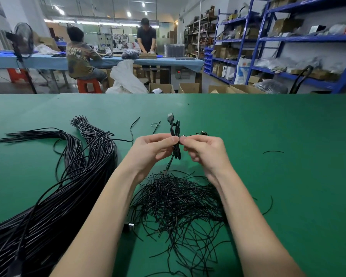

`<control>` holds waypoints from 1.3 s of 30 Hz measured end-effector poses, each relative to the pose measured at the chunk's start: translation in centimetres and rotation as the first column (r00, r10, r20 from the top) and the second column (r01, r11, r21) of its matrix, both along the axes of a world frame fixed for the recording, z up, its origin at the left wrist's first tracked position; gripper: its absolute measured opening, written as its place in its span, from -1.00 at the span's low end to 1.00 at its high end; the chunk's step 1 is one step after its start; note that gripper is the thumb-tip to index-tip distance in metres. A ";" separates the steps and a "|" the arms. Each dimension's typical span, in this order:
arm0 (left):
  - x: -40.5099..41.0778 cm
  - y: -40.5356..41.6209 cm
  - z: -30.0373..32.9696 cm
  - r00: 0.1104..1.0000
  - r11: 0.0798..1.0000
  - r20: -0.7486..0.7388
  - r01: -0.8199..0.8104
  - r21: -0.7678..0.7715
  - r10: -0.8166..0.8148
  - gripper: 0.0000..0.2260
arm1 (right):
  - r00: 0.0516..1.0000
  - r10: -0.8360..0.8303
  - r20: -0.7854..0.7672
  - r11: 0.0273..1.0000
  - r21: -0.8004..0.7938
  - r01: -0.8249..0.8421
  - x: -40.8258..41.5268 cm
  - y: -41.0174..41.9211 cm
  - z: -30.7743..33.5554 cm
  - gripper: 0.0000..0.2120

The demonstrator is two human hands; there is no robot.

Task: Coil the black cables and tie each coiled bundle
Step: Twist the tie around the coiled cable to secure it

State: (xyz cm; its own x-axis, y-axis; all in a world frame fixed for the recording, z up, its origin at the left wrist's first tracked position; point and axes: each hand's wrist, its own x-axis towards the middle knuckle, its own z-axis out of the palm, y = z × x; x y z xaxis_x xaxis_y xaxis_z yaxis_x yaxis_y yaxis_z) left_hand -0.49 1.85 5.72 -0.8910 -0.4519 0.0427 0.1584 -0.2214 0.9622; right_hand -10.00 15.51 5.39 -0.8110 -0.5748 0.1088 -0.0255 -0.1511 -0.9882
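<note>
Where the green table (288, 124) meets its far edge, the cloth lies open to the right. Left hand (150, 150) and right hand (205, 150) both pinch a small coiled cable (175, 136), held upright above the table centre, plug uppermost. Loose tangle of cut wires (180, 202) lies just below. Long cable bundles (68, 188) at left run off the near-left edge. Tie itself too small to make out.

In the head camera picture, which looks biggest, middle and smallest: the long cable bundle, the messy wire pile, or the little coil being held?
1. Long cable bundle
2. Messy wire pile
3. Little coil, held by both hands
</note>
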 end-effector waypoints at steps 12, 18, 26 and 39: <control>0.0 0.1 0.1 0.997 0.993 0.055 -0.061 0.103 0.056 -0.83 | 0.654 -0.219 -0.724 0.955 -0.022 0.295 -0.3 -0.3 -1.7 -0.87; 0.4 0.0 0.4 0.997 1.000 0.076 -0.007 0.017 0.006 -0.74 | 0.439 -0.142 -0.887 0.959 -0.014 0.282 -0.6 0.3 -1.9 -0.90; 0.6 -0.5 0.8 0.994 0.994 0.109 0.016 -0.107 -0.004 -0.86 | 0.560 -0.083 -0.824 0.972 0.058 0.229 -0.4 0.1 -1.5 -0.90; 0.5 -0.8 0.7 0.994 0.996 0.110 0.009 -0.086 0.001 -0.83 | 0.925 0.298 -0.235 0.950 0.167 -0.264 -0.9 0.9 -0.2 -0.96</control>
State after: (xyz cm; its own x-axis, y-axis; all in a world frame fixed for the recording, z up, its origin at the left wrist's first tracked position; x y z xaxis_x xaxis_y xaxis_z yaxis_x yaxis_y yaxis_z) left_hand 0.05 1.04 6.44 -0.8944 -0.4470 -0.0164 0.0503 -0.1369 0.9893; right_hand -10.89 16.43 5.15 -0.5690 -0.7980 0.1989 -0.2541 -0.0594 -0.9654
